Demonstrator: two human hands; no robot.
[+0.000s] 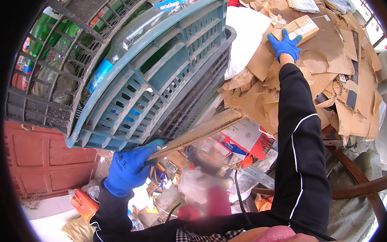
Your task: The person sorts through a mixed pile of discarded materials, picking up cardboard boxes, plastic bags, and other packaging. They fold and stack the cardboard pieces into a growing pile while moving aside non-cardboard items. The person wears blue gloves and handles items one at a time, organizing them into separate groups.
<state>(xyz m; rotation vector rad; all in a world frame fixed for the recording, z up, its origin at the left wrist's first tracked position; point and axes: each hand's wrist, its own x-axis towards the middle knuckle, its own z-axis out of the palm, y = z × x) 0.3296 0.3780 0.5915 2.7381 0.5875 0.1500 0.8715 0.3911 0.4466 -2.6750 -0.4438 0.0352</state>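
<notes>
My left hand [129, 169], in a blue work glove, grips the near end of a folded sheet of corrugated cardboard [197, 130]. That sheet slants up and right from my fingers, below a blue-grey plastic crate [171, 78]. Further right my other arm is stretched out. My right hand [286, 45], gloved in blue with fingers spread, rests against a small closed cardboard box [300, 29] on a heap of flattened cardboard [325, 52]. Beside the heap lies a white sheet [246, 36].
A black crate [54, 70] with green bottles stands upper left, above a red panelled door [51, 158]. Mixed waste, plastic bags [195, 185] and a red-and-white carton [246, 136] cover the ground near me. A rusty metal frame [363, 185] is at lower right.
</notes>
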